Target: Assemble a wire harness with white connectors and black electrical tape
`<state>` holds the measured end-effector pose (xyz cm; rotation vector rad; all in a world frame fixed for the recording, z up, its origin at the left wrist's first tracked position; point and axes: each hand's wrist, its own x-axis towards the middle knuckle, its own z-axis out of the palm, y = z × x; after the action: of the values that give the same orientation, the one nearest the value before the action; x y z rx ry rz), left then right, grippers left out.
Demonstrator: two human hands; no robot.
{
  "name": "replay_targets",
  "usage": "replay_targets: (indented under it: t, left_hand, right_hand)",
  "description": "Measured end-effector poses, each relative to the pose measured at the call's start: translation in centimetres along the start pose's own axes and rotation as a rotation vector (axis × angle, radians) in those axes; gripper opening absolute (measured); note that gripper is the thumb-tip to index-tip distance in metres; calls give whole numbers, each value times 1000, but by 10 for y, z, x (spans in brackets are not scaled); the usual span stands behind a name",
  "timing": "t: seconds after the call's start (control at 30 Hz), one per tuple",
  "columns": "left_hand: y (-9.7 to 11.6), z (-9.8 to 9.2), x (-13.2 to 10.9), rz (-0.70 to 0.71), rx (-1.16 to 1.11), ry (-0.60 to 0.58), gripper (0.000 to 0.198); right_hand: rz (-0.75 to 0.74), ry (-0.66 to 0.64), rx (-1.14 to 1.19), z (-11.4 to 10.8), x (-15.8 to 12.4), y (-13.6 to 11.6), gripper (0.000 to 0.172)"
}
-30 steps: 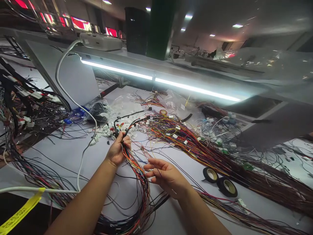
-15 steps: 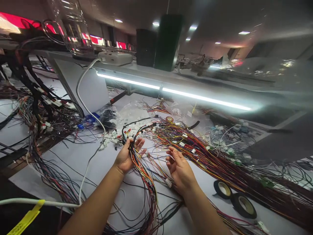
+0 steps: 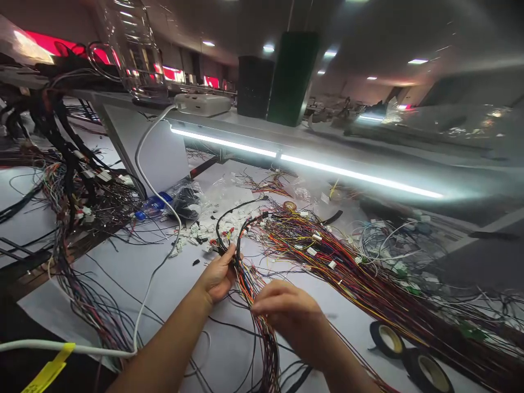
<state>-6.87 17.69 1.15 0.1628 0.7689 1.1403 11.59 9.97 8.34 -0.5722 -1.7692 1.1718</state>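
My left hand (image 3: pixel 218 277) is closed around a bundle of coloured wires (image 3: pixel 256 305) near its upper end, where black leads loop away toward small white connectors (image 3: pixel 196 232). My right hand (image 3: pixel 289 314) sits just to the right and lower on the same bundle, fingers curled and pinching into the wires. The bundle runs down between my forearms and off the bottom of the view.
A long mass of coloured wire harness (image 3: pixel 360 273) lies across the white table (image 3: pixel 123 267) to the right. Two black tape rolls (image 3: pixel 387 338) sit at the lower right. A white cable (image 3: pixel 153 191) drops from a box on the lit shelf (image 3: pixel 286 158). Dark harnesses (image 3: pixel 69 180) hang on the left.
My right hand was open beside the bundle; it has moved left and down and closed on the wires. My left hand has closed its fingers on the bundle. The view has shifted slightly.
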Motion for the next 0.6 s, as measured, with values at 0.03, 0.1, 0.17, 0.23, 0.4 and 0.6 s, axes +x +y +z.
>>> replay_targets:
  t: [0.03, 0.1, 0.17, 0.23, 0.4, 0.6]
  left_hand:
    - [0, 0, 0, -15, 2, -14, 19]
    - [2, -1, -1, -66, 5, -60, 24]
    - [6, -1, -2, -127, 0, -125, 32]
    - [9, -1, -4, -168, -21, -192, 37]
    - [13, -4, -4, -222, -44, -289, 42]
    - [10, -12, -1, -246, -116, -431, 39]
  right_hand:
    - [-6, -135, -84, 5, -4, -4, 22]
    - [-14, -275, -166, 10, -9, -6, 22]
    - [2, -247, -162, 7, -14, -3, 19]
    - [45, -135, -97, -4, -19, 4, 16]
    - [168, -1, 276, -36, -33, 26, 62]
    - [191, 479, 896, -60, -12, 50, 70]
